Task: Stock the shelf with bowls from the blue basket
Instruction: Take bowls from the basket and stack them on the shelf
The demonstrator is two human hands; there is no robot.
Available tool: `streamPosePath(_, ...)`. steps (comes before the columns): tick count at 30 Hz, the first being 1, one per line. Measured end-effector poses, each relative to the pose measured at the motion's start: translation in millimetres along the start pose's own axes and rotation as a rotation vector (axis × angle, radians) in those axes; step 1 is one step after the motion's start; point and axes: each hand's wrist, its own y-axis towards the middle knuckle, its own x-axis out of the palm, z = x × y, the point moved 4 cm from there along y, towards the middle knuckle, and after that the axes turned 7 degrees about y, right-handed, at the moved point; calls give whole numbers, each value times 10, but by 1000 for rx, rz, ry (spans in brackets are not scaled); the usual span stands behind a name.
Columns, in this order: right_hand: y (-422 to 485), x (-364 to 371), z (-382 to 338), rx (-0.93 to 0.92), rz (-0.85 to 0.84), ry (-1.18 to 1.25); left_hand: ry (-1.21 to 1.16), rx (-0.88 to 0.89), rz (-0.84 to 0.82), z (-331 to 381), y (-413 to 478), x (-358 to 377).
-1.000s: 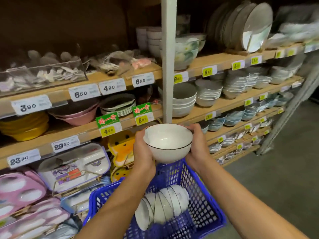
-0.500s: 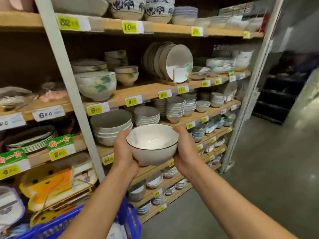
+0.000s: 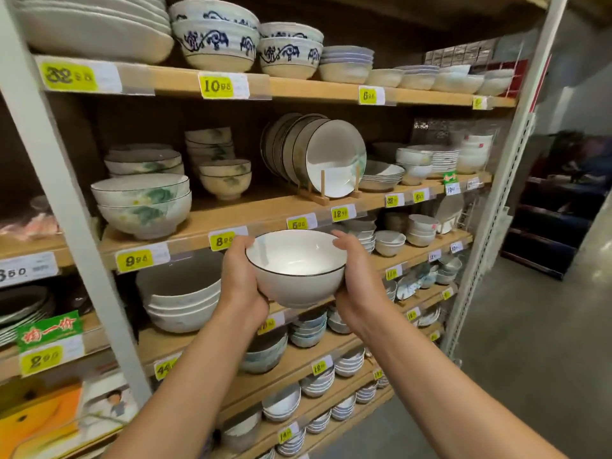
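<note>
A: Hands first, go.
B: Left hand (image 3: 240,283) wraps the left wall of the bowl (image 3: 295,270), and right hand (image 3: 356,286) wraps the right wall. Fingers are curled on both, both clamped on it.
A: Bowl?
B: White with a thin dark rim line, upright, mouth up, nothing inside. It's held in the air between the palms, touching no board.
A: Where against the shelf?
B: Just in front of the shelf (image 3: 258,210), with the board edge right behind the fingertips. A yellow price tag (image 3: 222,241) sits just beside the left thumb, partly covered by it.
A: Neighbours?
B: Up-left of the left hand are two nested leaf bowls (image 3: 142,207). Left of its wrist, one board lower, is a grey-white stack (image 3: 182,303). Above the right hand, plates (image 3: 331,160) stand on edge in a wooden rack (image 3: 323,193). Just right of the right hand are small bowls (image 3: 390,241) in stacks (tags there are too blurred to read). High above both hands are blue-pattern bowls (image 3: 215,34), nested in twos.
A: Anything else?
B: A white post (image 3: 66,210) stands well left of the left hand. Grey floor (image 3: 530,359) shows to the right of the right forearm.
</note>
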Motion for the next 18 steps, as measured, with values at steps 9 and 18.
streamPosePath(9, 1058, 355, -239, -38, -100, -46, -12, 76, 41, 326, 954, 280)
streamPosePath(18, 1913, 796, -10, 19, -154, -67, 17, 223, 234, 548, 1610, 132)
